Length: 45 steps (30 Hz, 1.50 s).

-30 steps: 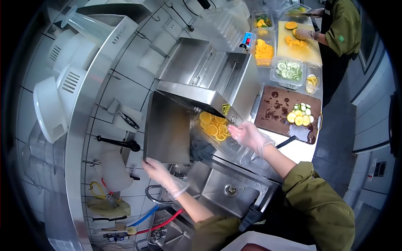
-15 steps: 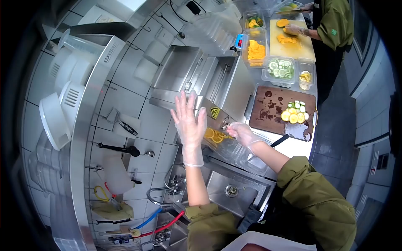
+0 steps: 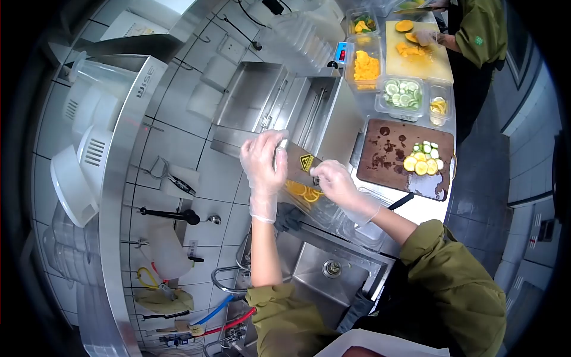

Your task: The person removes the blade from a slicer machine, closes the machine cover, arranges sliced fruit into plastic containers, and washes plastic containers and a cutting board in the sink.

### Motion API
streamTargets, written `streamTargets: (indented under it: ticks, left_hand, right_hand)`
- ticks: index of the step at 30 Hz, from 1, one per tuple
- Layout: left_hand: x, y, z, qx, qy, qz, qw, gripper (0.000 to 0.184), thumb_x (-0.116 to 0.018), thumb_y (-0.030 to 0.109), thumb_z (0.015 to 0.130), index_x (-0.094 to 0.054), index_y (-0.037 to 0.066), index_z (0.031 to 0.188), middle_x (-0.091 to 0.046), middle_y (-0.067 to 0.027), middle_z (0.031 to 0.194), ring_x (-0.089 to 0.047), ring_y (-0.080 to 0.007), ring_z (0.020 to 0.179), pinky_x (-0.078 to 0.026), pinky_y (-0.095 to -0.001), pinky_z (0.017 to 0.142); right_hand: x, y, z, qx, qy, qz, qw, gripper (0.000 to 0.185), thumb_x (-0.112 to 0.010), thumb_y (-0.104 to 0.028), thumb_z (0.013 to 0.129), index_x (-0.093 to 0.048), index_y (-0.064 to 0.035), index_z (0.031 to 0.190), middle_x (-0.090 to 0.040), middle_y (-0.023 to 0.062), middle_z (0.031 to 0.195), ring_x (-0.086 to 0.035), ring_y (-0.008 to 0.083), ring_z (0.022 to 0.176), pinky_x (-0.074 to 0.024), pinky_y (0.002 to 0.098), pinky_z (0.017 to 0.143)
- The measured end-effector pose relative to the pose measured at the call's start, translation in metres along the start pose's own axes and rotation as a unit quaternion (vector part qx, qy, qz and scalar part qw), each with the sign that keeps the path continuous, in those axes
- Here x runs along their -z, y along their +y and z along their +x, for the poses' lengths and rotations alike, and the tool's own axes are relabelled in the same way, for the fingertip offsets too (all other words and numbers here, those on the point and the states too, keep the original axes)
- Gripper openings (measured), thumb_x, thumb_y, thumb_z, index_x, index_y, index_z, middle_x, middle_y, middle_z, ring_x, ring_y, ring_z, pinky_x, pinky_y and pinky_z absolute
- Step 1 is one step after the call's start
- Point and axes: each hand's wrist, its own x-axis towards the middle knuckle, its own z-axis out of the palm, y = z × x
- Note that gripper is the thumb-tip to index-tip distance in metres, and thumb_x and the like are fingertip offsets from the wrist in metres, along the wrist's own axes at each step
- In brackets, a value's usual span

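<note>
A stainless steel machine (image 3: 345, 119) with a yellow warning triangle (image 3: 306, 162) stands in front of me. My gloved left hand (image 3: 262, 163) is at its near left corner, fingers curled over a metal part that they mostly hide. Right of the triangle, my gloved right hand (image 3: 336, 183) is closed around a small metal knob (image 3: 315, 174) on the machine's front. Orange slices (image 3: 306, 191) lie in a clear container (image 3: 324, 212) below the machine's front, partly behind my right hand.
To the right lies a brown cutting board (image 3: 380, 160) with cut zucchini (image 3: 421, 163). Beyond are tubs of lime slices (image 3: 402, 95) and mango cubes (image 3: 365, 66). A co-worker's gloved hand (image 3: 425, 38) handles mango on a cream board (image 3: 437, 68). A sink (image 3: 309, 262) is nearest me.
My left hand was flat with fingers stretched out; now its fingers are bent over the machine's corner. My right hand stays at the knob, its fingers turned slightly. The view has shifted a little.
</note>
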Motion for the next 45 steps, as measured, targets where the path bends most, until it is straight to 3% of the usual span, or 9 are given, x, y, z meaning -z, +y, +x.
streamTargets:
  ticks: [1,5,11,14,18,19,24,32,45]
  left_hand:
    - [0.0,0.002,0.002,0.003,0.006,0.0,1.0,0.027,-0.05,0.021,0.078,-0.062,0.014,0.102,-0.06,-0.0025,0.099,-0.057,-0.0192,0.092,-0.032,-0.0369,0.084]
    - [-0.002,0.002,0.001,-0.005,0.029,0.001,1.0,0.027,-0.047,0.019,0.077,-0.063,0.014,0.098,-0.061,-0.001,0.097,-0.057,-0.0166,0.084,-0.029,-0.0321,0.074]
    - [-0.005,0.001,0.001,-0.009,0.061,-0.012,0.998,0.029,-0.045,0.016,0.075,-0.065,0.013,0.095,-0.062,-0.0009,0.094,-0.057,-0.0163,0.083,-0.03,-0.0313,0.074]
    - [-0.007,0.002,0.001,-0.013,0.079,-0.01,0.997,0.029,-0.045,0.016,0.074,-0.066,0.013,0.093,-0.063,-0.0011,0.093,-0.058,-0.0168,0.082,-0.031,-0.0311,0.074]
    - [-0.005,0.005,0.002,0.006,0.072,-0.008,0.997,0.03,-0.045,0.015,0.071,-0.067,0.013,0.092,-0.063,-0.0017,0.092,-0.059,-0.0177,0.082,-0.031,-0.0318,0.074]
    - [-0.007,0.004,0.004,-0.002,0.077,-0.013,0.997,0.031,-0.045,0.015,0.07,-0.067,0.013,0.092,-0.063,-0.0018,0.092,-0.059,-0.0176,0.082,-0.032,-0.0317,0.074]
    - [-0.005,0.002,0.003,0.003,0.068,-0.016,0.998,0.031,-0.045,0.014,0.068,-0.066,0.013,0.091,-0.063,-0.0022,0.092,-0.059,-0.0175,0.082,-0.033,-0.0312,0.072]
    - [-0.01,0.002,0.001,0.036,0.094,-0.024,0.995,0.03,-0.047,0.014,0.067,-0.068,0.013,0.088,-0.064,-0.0026,0.089,-0.06,-0.0182,0.078,-0.035,-0.0308,0.068]
    - [-0.01,0.001,0.001,0.019,0.095,-0.02,0.995,0.029,-0.046,0.013,0.07,-0.067,0.013,0.09,-0.065,-0.0031,0.091,-0.061,-0.02,0.079,-0.035,-0.032,0.068]
  right_hand:
    - [-0.003,-0.006,-0.001,-0.044,0.05,0.004,0.998,0.02,-0.055,0.004,0.074,-0.062,-0.0061,0.09,-0.06,0.01,0.086,-0.059,0.0295,0.086,-0.0469,0.0394,0.076]
    - [-0.004,0.002,-0.016,0.006,0.019,-0.021,1.0,0.028,-0.053,0.008,0.073,-0.059,-0.0044,0.097,-0.06,0.0118,0.095,-0.058,0.0305,0.09,-0.0471,0.0375,0.08]
    - [-0.001,-0.007,-0.018,0.104,-0.011,-0.12,0.987,0.032,-0.056,0.009,0.067,-0.057,-0.001,0.098,-0.059,0.0121,0.095,-0.058,0.0302,0.088,-0.0472,0.0384,0.08]
    - [-0.002,-0.01,-0.017,0.121,-0.023,-0.154,0.98,0.03,-0.056,0.001,0.069,-0.053,0.0005,0.098,-0.056,0.0127,0.09,-0.054,0.0312,0.083,-0.0447,0.0398,0.078]
    - [-0.004,-0.006,-0.013,0.08,-0.138,-0.238,0.958,0.038,-0.069,-0.018,0.07,-0.053,0.0002,0.1,-0.053,0.0125,0.089,-0.053,0.0302,0.084,-0.0438,0.0414,0.076]
    - [-0.007,0.001,-0.008,0.088,-0.126,-0.234,0.96,0.043,-0.072,-0.03,0.069,-0.055,-0.0031,0.098,-0.051,0.0104,0.087,-0.052,0.0271,0.084,-0.0432,0.0396,0.076]
    - [-0.001,0.016,0.003,0.087,-0.198,-0.28,0.935,0.045,-0.075,-0.041,0.063,-0.059,-0.0102,0.091,-0.048,0.0061,0.087,-0.051,0.023,0.085,-0.0412,0.0334,0.073]
    - [0.013,0.042,0.025,0.274,-0.192,-0.264,0.905,0.045,-0.074,-0.046,0.057,-0.047,-0.011,0.066,-0.043,0.0062,0.071,-0.048,0.0219,0.069,-0.0382,0.0342,0.07]
    - [0.015,0.042,0.031,0.355,-0.266,-0.319,0.838,0.039,-0.063,-0.048,0.072,-0.052,-0.0118,0.066,-0.043,0.0048,0.071,-0.048,0.0209,0.07,-0.0384,0.0374,0.076]
